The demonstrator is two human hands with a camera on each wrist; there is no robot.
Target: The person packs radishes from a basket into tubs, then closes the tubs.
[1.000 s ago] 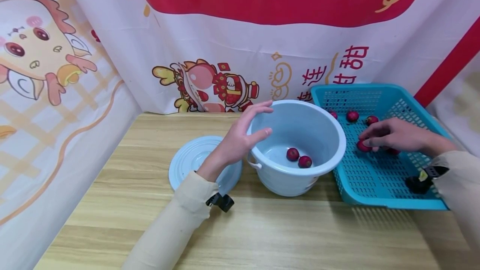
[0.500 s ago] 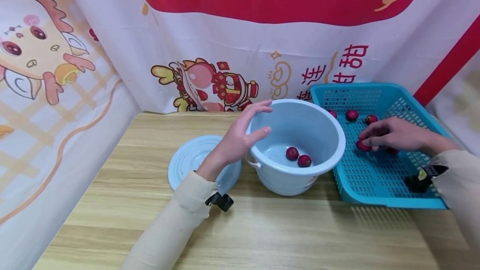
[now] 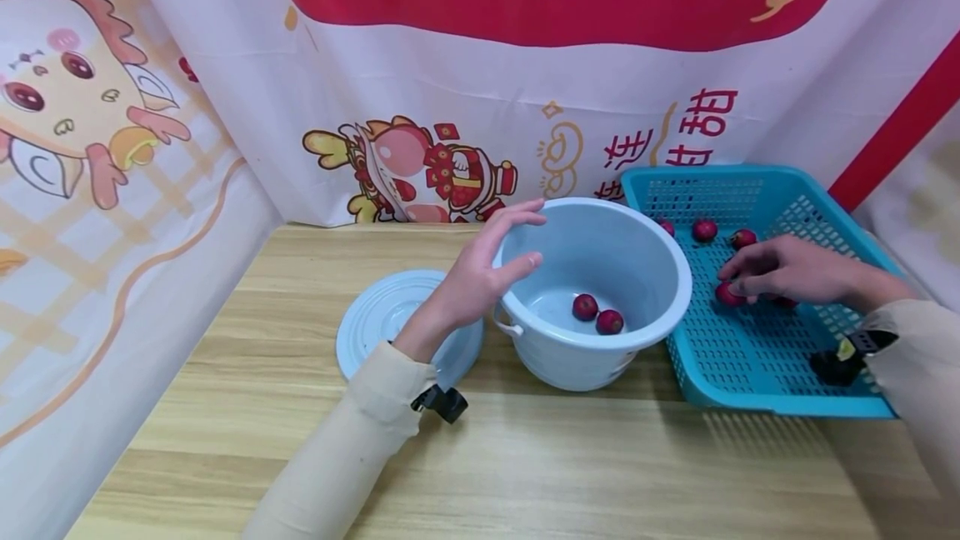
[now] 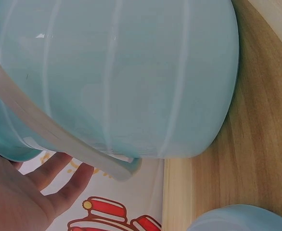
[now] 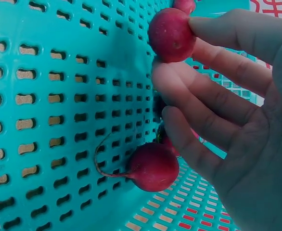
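In the basket, my right hand (image 3: 795, 272) pinches a red radish (image 5: 172, 34) between thumb and fingertips, close over the mesh floor. Below that hand in the right wrist view, a second radish (image 5: 153, 167) with a thin curling root lies on the mesh. My left hand (image 3: 480, 267) is held at the left rim of the light blue bucket (image 3: 577, 365), fingers loosely spread and thumb over the opening. In the left wrist view its fingers show beside the bucket's handle (image 4: 49, 127). Two radishes (image 3: 585, 307) sit on the bucket's bottom.
The teal basket (image 3: 780, 403) stands right of the bucket, with several more radishes (image 3: 704, 230) toward its back. A light blue lid (image 3: 363, 327) lies on the wooden table (image 3: 525, 473), partly under the left forearm. A printed cloth (image 3: 450, 90) hangs behind the table.
The radish in my right hand has shifted very slightly with the fingertips. My left hand, the bucket and the basket stay where they were.
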